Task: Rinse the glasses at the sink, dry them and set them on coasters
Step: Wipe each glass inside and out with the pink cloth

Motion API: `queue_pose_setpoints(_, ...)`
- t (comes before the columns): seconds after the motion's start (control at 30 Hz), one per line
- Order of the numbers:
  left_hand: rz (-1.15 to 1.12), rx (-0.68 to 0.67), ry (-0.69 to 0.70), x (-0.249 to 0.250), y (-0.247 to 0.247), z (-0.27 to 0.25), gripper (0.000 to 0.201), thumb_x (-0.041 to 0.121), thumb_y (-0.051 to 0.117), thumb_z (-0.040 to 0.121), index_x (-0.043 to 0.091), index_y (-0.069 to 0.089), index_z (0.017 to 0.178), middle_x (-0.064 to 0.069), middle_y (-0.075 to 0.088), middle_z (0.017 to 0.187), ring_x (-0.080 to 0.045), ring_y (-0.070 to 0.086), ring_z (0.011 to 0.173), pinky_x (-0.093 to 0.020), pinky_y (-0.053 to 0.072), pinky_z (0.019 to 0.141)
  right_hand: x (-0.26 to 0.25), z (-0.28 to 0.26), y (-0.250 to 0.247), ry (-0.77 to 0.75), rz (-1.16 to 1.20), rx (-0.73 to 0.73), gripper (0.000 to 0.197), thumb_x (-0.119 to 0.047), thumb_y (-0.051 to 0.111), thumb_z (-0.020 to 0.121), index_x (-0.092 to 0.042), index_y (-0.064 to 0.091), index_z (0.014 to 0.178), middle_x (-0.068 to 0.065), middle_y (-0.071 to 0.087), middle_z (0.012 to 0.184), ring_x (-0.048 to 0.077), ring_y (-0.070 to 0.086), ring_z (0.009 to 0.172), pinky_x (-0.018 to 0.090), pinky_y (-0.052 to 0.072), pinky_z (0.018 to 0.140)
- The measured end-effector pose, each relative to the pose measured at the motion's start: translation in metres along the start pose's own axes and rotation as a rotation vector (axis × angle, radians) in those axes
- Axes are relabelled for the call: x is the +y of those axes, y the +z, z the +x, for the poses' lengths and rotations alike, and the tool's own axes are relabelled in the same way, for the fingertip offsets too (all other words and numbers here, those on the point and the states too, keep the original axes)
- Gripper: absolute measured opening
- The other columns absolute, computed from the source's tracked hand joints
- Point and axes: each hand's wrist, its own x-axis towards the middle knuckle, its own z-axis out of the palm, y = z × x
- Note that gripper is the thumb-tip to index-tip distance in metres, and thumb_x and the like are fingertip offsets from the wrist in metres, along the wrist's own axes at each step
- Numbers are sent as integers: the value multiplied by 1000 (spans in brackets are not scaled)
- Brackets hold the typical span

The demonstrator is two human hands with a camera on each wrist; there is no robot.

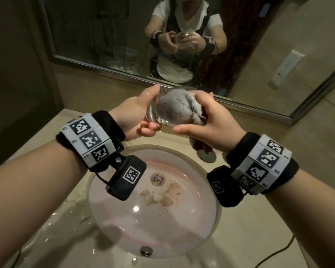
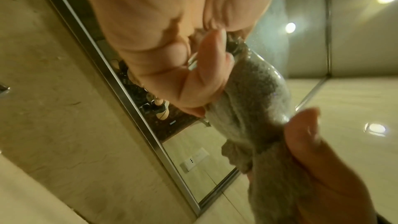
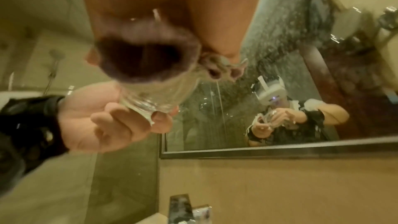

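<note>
Above one sink (image 1: 205,192), left hand (image 1: 132,118) grips one glass (image 1: 162,111), right hand (image 1: 211,124) grips one cloth (image 1: 179,108) inside it

black wristbands (image 1: 108,124), white coded tags, white T-shirt

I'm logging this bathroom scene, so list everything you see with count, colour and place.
glass: one, clear, held on its side above the sink
cloth: one, grey, stuffed inside the glass
sink: one, pale basin with brownish bits near the drain
drain plug: one, silver, middle of the basin
mirror: one, metal-framed, on the wall behind the sink
wall socket: one, white, right wall
left hand: grips the glass base
right hand: grips the cloth at the glass mouth
</note>
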Motion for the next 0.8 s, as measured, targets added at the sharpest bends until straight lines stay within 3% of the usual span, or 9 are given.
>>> queue_pose_setpoints(0.1,-64,30,3,-2,7,-1,64,55,35,93,-3,50,113,-1,30,51,-8,29,38,-14,23,31,-1,-1,-3,-40,-105,-78,53,-61,70,63,-44,46,107,-31,56,97,-12,50,101,52,0,118)
queue_pose_setpoints(0.23,-95,39,43,-2,15,-2,52,50,34,96,1,50,99,0,33,48,-7,30,38,-14,21,33,0,-2,-10,-130,-267,-173,28,-45,58,85,-40,49,111,-22,61,110,-18,46,106,37,-25,111)
queue_pose_setpoints(0.4,-43,83,99,1,18,-1,45,46,39,97,3,36,109,4,47,51,-8,30,43,-16,19,34,-2,0,-10,-226,-510,-201,51,-54,32,88,-24,53,125,-9,70,86,4,64,97,41,-28,110)
queue_pose_setpoints(0.53,-61,1,158,4,15,0,47,50,46,84,10,36,106,-1,37,65,-7,30,42,-16,20,33,-7,0,-13,-305,-558,-158,59,-50,42,89,-15,46,137,-3,66,118,14,59,114,44,-26,110)
queue_pose_setpoints(0.63,-59,-30,170,6,18,1,44,50,45,83,9,42,100,-3,33,67,-7,30,40,-14,17,34,-10,4,-10,-275,-536,-129,59,-51,43,88,-15,48,135,-2,66,119,12,58,115,40,-25,111)
queue_pose_setpoints(0.7,-78,34,189,3,18,5,61,51,47,81,4,40,119,-8,38,72,-10,33,41,-14,25,33,-12,7,-7,-185,-402,-114,50,-50,47,89,-17,55,125,-9,67,109,-3,58,105,34,-11,117)
queue_pose_setpoints(0.73,-43,76,213,1,17,6,67,53,47,80,3,39,124,-10,42,78,-13,38,44,-16,32,36,-13,8,-8,-80,-274,-137,39,-44,54,90,-18,58,119,-15,67,98,-11,58,90,27,14,117)
queue_pose_setpoints(0.77,53,127,257,-1,18,6,62,54,45,81,8,42,123,-11,45,85,-17,45,52,-21,39,43,-16,7,-9,46,-84,-167,27,-34,61,89,-21,59,112,-17,64,82,-10,59,70,18,42,95)
queue_pose_setpoints(0.8,188,176,315,-2,18,4,48,54,43,84,18,44,117,-10,47,91,-22,50,64,-27,43,51,-19,6,-10,171,132,-178,21,-25,66,85,-22,59,104,-15,61,65,-2,55,49,13,48,61)
